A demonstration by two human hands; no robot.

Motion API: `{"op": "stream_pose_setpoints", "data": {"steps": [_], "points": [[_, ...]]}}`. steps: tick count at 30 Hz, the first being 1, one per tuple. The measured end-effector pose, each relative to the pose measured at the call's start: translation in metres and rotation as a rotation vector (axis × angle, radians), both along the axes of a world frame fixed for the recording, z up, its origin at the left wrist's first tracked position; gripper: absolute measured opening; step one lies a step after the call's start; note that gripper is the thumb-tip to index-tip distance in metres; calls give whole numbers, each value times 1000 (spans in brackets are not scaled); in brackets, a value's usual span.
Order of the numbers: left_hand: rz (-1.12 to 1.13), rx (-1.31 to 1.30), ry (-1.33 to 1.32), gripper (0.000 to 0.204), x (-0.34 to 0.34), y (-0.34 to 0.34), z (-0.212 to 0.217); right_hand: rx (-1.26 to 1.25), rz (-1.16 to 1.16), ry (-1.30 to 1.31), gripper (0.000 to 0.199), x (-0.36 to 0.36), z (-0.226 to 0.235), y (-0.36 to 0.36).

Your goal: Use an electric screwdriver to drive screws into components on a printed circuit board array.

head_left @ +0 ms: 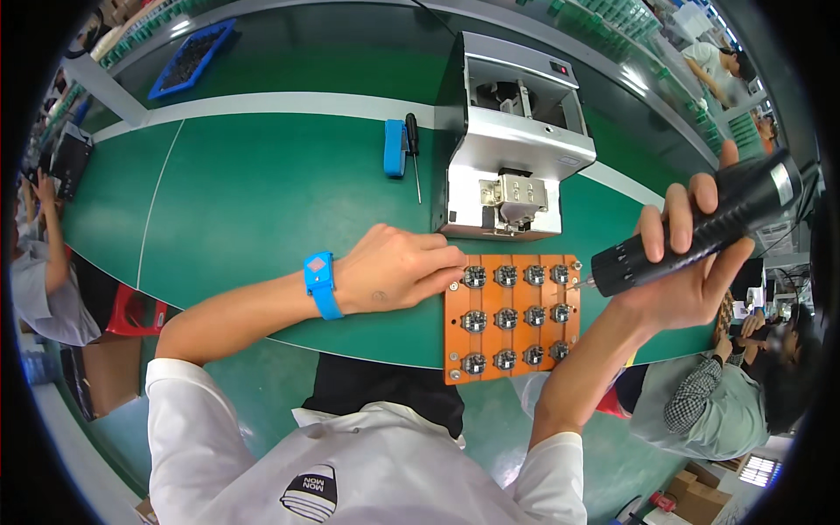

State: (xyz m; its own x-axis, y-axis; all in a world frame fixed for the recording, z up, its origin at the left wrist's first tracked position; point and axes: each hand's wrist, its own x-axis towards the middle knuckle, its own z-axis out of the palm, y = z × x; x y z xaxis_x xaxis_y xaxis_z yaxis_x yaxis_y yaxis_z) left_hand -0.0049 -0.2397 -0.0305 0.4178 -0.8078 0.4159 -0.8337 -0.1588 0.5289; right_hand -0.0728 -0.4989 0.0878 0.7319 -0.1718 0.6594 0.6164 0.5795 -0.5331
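My right hand (678, 254) is wrapped round a black electric screwdriver (700, 227). It lies almost level, and its bit points left at the upper right edge of an orange fixture plate (490, 297). On this plate sit rows of small round metal-and-black parts (506, 318), with screws at the plate's corners. My left hand (394, 267), a blue wrist strap (322, 284) on its wrist, is closed with thumb and fingertips at the plate's upper left edge, beside the first part. What the fingertips may pinch there is hidden.
Behind the plate stands a silver-and-black benchtop machine (516, 131). A black-handled screwdriver (413, 144) and a blue strap (395, 149) lie left of it on the green table (262, 192). A blue tray (192, 59) sits far left. Co-workers (717, 402) sit at both sides.
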Motion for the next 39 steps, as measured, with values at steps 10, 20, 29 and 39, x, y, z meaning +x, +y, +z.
{"op": "stream_pose_setpoints", "data": {"steps": [10, 20, 29, 39], "points": [[80, 47, -30, 8, -7, 6, 14, 107, 95, 20, 86, -17, 20, -4], [100, 98, 24, 9, 2, 2, 23, -78, -29, 68, 74, 7, 17, -17], [59, -46, 169, 13, 2, -1, 22, -213, -223, -71, 95, 18, -4, -5], [2, 16, -57, 19, 3, 9, 34, -169, -276, 35, 102, 13, 5, -3]]}}
